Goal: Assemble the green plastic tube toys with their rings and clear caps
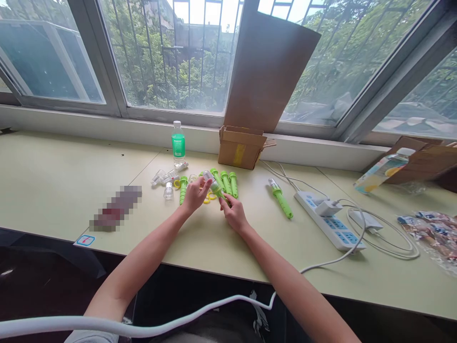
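Both hands on one green tube (215, 187), held just above the table (53, 181), front-centre. Left hand (194, 193) has its fingers closed round the clear cap end; right hand (233, 213) pinches the green lower end w/ thumb and fingertips. Just behind: a row of more green tubes (227, 183), yellow rings (209, 198) under the hands, clear caps (163, 179) to the left. One lone green tube (281, 199) lies apart, near the power strip (330, 220). Containers: small cardboard box (240, 147) by the sill, flaps open, contents can't tell. Green-label bottle (178, 144) upright, cap on.
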`<move>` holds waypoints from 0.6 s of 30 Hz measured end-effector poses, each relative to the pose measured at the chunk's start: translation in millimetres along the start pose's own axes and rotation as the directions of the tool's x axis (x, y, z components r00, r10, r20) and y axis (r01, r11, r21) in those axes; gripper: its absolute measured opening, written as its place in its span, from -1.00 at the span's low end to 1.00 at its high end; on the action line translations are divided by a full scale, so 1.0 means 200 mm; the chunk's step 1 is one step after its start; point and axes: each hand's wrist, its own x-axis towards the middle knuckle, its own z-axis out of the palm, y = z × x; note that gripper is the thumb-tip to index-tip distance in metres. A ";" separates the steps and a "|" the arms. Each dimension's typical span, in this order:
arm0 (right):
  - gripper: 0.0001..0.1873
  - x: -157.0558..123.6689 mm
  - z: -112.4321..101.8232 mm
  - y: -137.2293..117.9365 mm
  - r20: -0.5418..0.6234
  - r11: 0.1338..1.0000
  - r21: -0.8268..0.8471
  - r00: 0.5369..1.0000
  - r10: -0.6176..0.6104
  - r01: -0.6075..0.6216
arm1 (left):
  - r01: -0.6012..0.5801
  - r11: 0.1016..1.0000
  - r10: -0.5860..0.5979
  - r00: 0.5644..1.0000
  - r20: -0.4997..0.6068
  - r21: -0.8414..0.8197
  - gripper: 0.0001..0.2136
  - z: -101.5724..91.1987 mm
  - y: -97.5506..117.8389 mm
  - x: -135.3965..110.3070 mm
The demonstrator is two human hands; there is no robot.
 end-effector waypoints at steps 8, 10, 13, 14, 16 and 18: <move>-0.57 0.05 -0.08 0.07 -0.231 0.896 -0.444 0.969 -0.083 -0.029 | -0.095 0.971 0.077 0.993 0.092 0.217 -0.71 0.01 0.00 -0.02; -0.57 0.07 -0.11 0.09 -0.273 0.847 -0.524 0.960 -0.066 -0.091 | -0.110 0.960 0.082 0.990 0.118 0.258 -0.74 0.01 -0.01 -0.02; -0.57 0.10 -0.17 0.12 -0.355 0.766 -0.609 0.934 -0.031 -0.207 | -0.119 0.945 0.080 0.987 0.140 0.304 -0.78 0.02 -0.03 -0.02; -0.57 0.11 -0.19 0.13 -0.381 0.739 -0.626 0.925 -0.012 -0.248 | -0.119 0.942 0.078 0.987 0.142 0.314 -0.79 0.02 -0.04 -0.02; -0.56 0.12 -0.23 0.15 -0.426 0.686 -0.654 0.905 0.014 -0.319 | -0.123 0.937 0.079 0.986 0.144 0.327 -0.80 0.03 -0.05 -0.02; -0.55 0.14 -0.27 0.18 -0.460 0.635 -0.676 0.887 0.034 -0.374 | -0.130 0.932 0.085 0.986 0.145 0.337 -0.82 0.03 -0.06 -0.02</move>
